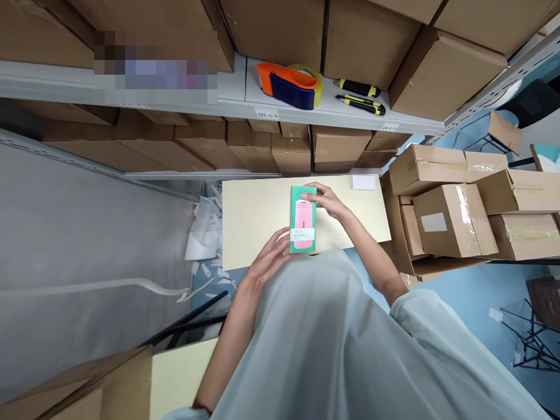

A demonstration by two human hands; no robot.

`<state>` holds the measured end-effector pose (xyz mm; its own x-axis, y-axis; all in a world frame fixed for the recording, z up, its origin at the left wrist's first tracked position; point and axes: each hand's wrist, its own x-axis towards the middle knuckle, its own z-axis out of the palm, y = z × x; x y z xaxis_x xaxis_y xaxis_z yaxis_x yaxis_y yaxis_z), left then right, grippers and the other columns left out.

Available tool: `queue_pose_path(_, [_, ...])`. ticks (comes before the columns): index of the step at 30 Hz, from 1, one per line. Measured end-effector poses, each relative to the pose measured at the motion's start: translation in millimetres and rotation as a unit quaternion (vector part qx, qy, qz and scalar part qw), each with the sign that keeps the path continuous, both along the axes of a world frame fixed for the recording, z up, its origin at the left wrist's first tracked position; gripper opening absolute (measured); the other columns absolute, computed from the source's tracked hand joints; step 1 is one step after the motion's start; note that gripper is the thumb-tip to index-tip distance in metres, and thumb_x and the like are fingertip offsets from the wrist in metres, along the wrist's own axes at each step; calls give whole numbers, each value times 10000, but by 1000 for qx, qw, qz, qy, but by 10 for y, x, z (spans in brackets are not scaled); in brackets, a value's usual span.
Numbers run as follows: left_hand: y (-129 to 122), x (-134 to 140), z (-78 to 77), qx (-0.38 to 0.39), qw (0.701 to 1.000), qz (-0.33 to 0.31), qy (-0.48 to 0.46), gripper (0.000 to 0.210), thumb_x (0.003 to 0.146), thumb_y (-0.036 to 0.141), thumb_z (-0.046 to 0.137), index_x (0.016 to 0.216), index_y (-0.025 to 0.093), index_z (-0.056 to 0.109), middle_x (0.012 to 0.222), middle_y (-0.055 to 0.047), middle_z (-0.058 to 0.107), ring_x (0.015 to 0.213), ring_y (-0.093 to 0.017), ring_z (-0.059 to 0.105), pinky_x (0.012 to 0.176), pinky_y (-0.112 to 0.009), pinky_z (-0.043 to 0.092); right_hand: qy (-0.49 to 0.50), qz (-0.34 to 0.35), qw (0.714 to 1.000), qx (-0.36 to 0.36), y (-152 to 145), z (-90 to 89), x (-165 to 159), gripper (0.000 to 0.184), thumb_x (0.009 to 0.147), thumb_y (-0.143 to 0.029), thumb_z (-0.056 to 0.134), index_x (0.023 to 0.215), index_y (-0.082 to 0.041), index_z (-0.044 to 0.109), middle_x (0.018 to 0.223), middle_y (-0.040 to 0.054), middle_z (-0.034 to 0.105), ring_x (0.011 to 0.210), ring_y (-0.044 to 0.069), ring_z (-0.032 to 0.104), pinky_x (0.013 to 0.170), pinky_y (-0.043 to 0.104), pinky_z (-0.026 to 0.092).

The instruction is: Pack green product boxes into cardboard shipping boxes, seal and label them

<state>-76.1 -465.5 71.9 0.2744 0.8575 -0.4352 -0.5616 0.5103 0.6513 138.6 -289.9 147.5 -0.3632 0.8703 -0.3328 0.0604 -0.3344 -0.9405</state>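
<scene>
A green box (303, 219) with a pink, rounded device pictured on its front is held upright over the cream tabletop (254, 204). My right hand (326, 199) grips its upper right side, the thumb across the front and the other fingers at the far edge. At the lower left edge of the same box, my left hand (271, 254) holds it with long, lightly bent fingers; their tips are partly hidden by the box. A white paper pad or stack of labels (363, 183) lies on the tabletop, right of my right hand.
Above the table, a shelf (238, 81) carries cartons, an orange and blue tape dispenser (289, 86) and two yellow-black utility knives (361, 96). Taped cartons (455, 221) are piled at the right. Crumpled white paper (203, 224) and a cable (131, 284) lie at the left.
</scene>
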Motion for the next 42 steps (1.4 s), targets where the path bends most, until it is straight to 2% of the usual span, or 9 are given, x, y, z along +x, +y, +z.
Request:
queue_pose_path(5, [43,89,-8,-7,996,13,85,831,689,373,1080,1386,307,631,1230,-68,844,1166,-283,828,1014,-420,674,-38,-29,998,28,-42,-40,-11,594,593,-552,1019,1019,-247,739,1016,-2,765,914,178,684,706,244,549])
queue_pose_path(11, [40,51,-35,5,996,11,84,808,692,342,1069,1372,290,636,1214,-83,859,1141,-293,837,1018,-424,671,-45,-6,998,43,-60,-38,23,578,652,-587,1005,1057,-263,750,1017,-9,754,890,176,660,697,243,546])
queue_pose_path(16, [-28,-31,16,11,1000,-13,11,757,747,379,1026,1416,248,696,1248,-118,849,1153,-330,826,1046,-487,672,68,54,996,16,-71,85,135,737,688,-671,1011,1282,-321,750,1272,26,779,1094,218,718,876,286,604])
queue_pose_path(19, [-62,-14,35,24,998,-16,-49,751,728,444,1024,1387,207,753,1301,-157,837,1214,-385,805,1091,-548,655,117,88,989,-18,-73,119,176,854,662,-677,1037,1387,-357,720,1368,45,774,1118,242,742,922,337,629])
queue_pose_path(23, [-57,9,16,12,998,-20,-61,694,728,403,1009,1348,198,773,1236,-144,849,1230,-390,796,1132,-588,629,112,79,990,-20,-44,70,165,795,642,-600,1059,1316,-329,736,1257,40,803,1076,243,759,874,332,643])
queue_pose_path(28, [-3,-1,2,2,999,35,18,787,806,388,991,1513,314,655,1284,-90,824,1189,-300,802,1050,-514,676,44,22,999,16,-11,4,144,674,622,-493,1055,1186,-303,737,1102,6,799,1031,220,749,833,298,638])
queue_pose_path(35, [63,121,-6,3,988,78,135,874,657,423,1081,1412,277,666,1204,-84,841,1220,-317,795,1037,-462,669,-5,-32,999,2,-25,-70,120,697,588,-504,1047,1157,-295,704,1009,-16,780,1005,204,741,821,300,639])
queue_pose_path(39, [66,87,-52,-11,989,82,119,824,658,400,1072,1384,273,704,1177,-80,859,1154,-313,818,1039,-478,668,3,-14,1000,4,-1,-65,155,685,617,-533,1047,1161,-305,699,1022,-16,773,1022,208,736,838,307,641])
queue_pose_path(42, [43,0,-113,-13,998,49,47,708,727,401,1020,1359,242,744,1197,-99,862,1111,-314,828,1008,-474,677,56,17,998,5,11,-19,217,734,661,-569,1037,1266,-326,700,1082,-2,778,1073,218,741,933,338,638])
